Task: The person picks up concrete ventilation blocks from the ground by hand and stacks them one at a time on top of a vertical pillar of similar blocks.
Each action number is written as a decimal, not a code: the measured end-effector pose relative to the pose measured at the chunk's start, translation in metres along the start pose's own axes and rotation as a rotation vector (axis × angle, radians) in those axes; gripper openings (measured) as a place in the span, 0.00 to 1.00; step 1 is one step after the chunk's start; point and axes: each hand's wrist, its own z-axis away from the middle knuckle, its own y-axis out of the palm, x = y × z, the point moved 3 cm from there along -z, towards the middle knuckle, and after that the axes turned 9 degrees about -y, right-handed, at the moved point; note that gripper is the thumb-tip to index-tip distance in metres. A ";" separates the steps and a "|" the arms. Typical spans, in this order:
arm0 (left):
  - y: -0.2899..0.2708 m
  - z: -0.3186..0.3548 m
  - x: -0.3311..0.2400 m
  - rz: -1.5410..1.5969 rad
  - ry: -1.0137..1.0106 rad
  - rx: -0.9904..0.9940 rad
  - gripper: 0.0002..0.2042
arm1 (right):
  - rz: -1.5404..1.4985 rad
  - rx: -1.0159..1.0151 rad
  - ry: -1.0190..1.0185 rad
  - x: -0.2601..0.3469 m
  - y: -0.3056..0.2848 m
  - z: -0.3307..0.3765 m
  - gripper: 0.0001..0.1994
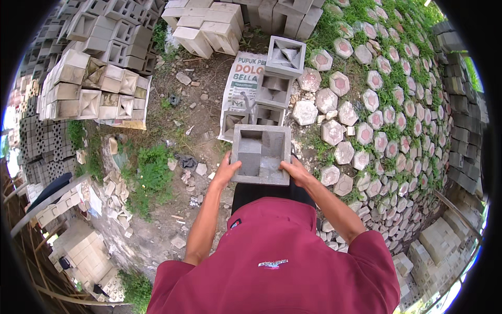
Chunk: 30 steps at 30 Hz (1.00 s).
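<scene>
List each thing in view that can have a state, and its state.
Gray block: held in both hands, recessed face toward the camera
Left hand: gripping the block's left side
Right hand: gripping its right side
Printed sack: spread out, partly covered
Other gray blocks: set down, partly over the sack
Pale blocks: stacked
Hexagonal pavers: laid with gaps between

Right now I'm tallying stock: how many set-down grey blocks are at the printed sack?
4: three blocks along its right edge, one at its lower left; the held block may hide more.
</scene>
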 end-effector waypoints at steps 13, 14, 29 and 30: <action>0.055 -0.189 0.119 -0.763 -0.004 0.200 0.28 | -0.002 -0.291 0.009 -0.171 -0.106 -0.076 0.23; 0.056 -0.201 0.127 -0.762 0.029 0.164 0.30 | 0.072 -0.248 0.020 -0.184 -0.113 -0.086 0.23; -0.020 -0.396 0.284 -0.339 0.066 -0.183 0.25 | 0.344 -0.273 0.060 -0.279 -0.110 -0.315 0.32; -0.002 -0.412 0.271 -0.390 0.089 -0.178 0.26 | 0.348 -0.308 0.063 -0.287 -0.134 -0.327 0.32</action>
